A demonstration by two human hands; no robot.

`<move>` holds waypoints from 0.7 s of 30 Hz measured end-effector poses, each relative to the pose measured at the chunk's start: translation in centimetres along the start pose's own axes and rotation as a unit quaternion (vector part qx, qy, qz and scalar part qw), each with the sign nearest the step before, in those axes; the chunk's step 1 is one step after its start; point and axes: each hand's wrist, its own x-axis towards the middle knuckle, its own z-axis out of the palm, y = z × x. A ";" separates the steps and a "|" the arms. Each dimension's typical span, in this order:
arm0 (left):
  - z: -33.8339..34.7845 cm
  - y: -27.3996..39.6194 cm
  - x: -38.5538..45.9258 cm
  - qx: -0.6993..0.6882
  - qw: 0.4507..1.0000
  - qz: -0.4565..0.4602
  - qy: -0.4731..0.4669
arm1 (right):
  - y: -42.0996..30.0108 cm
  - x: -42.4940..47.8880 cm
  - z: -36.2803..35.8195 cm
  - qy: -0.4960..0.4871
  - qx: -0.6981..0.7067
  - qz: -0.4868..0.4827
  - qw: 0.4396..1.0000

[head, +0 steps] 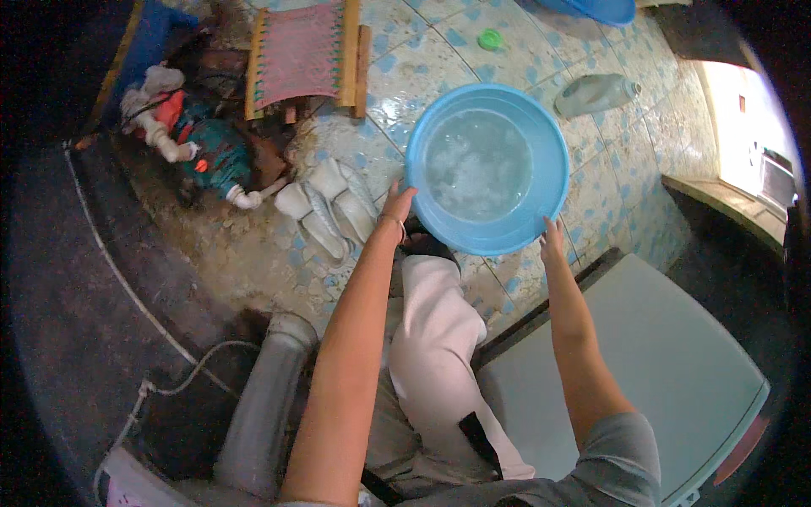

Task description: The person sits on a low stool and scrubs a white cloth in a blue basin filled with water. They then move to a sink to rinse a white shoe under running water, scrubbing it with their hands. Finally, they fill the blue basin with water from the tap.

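Observation:
A round light-blue plastic basin (550,152) holds cloudy, sudsy water, above or on the tiled floor. My left hand (398,206), with a thin bracelet at the wrist, grips the basin's rim at its lower left. At the lower right, my right hand (552,236) holds the same rim, its fingers partly hidden by the basin wall. Just left of my left hand lies a pair of white sandals (329,199). To the right of the basin a translucent plastic bottle (595,95) lies on its side.
A low wooden stool with a pink woven seat (298,54) stands at upper left, near a doll-like figure in green cloth (218,152). A green cap (490,40) lies on the tiles. A pale lidded appliance or box (659,367) is beside my right arm, a grey pipe (263,405) at left.

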 end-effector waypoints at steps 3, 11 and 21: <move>1.5 -0.5 2.8 0.009 1.000 0.025 -0.011 | -0.9 0.9 1.6 -0.014 0.059 0.004 0.998; -0.3 -3.3 4.2 -0.265 0.962 0.037 0.058 | -4.3 -1.8 5.8 0.284 -0.109 -0.109 0.946; -3.8 1.6 -10.7 -0.359 0.929 0.075 0.050 | -18.7 -14.2 6.4 0.164 -0.078 -0.261 0.948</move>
